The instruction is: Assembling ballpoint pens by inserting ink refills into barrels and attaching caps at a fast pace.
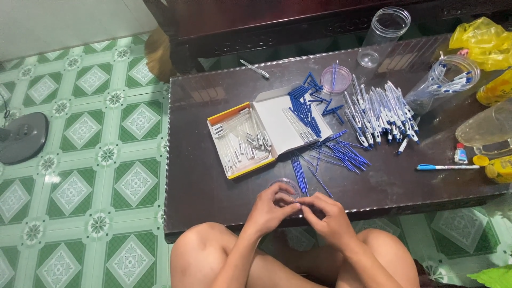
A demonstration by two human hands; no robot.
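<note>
My left hand (pixel 268 209) and my right hand (pixel 328 216) meet at the near edge of a dark table (pixel 213 186), fingertips pinched together on a small clear pen part that I can barely make out. Just beyond them sits a small clear round lid (pixel 285 185). Blue ink refills (pixel 330 154) lie loose past my hands. An open cardboard box (pixel 250 138) holds clear pen barrels. Further back right is a heap of assembled white and blue pens (pixel 381 114).
A clear jar (pixel 445 80) with pens lies on its side at the right; an upright clear jar (pixel 385 29) stands at the back. A yellow bag (pixel 482 40), a glue bottle (pixel 461 154) and a single pen (pixel 445 167) are at the right. Green tiled floor with a fan base (pixel 21 137) lies left.
</note>
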